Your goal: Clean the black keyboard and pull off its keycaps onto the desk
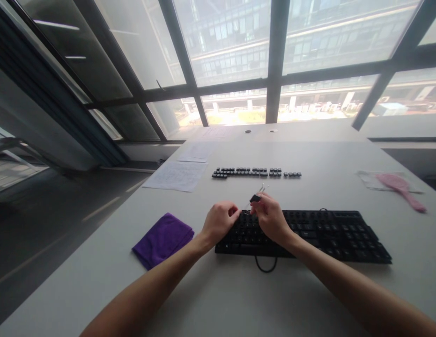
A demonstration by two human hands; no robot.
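A black keyboard (323, 234) lies in front of me, partly covered by my hands. Above its upper left part, my right hand (270, 215) is closed around a wire keycap puller (254, 198) with a small black grip. Thin wire ends stick up above the fingers, and more wire shows down by the keys. My left hand (221, 222) is at the keyboard's upper left corner, thumb and forefinger pressed together close to the puller's lower wires. What those fingers pinch, if anything, is too small to make out. Beyond both hands stand rows of loose black keycaps (254, 172).
A folded purple cloth (164, 239) lies left of the keyboard. Written paper sheets (177, 175) are at the table's left edge. To the right, a pink hairbrush (400, 187) rests partly on a clear bag. A cable loop (267, 270) pokes out below the keyboard.
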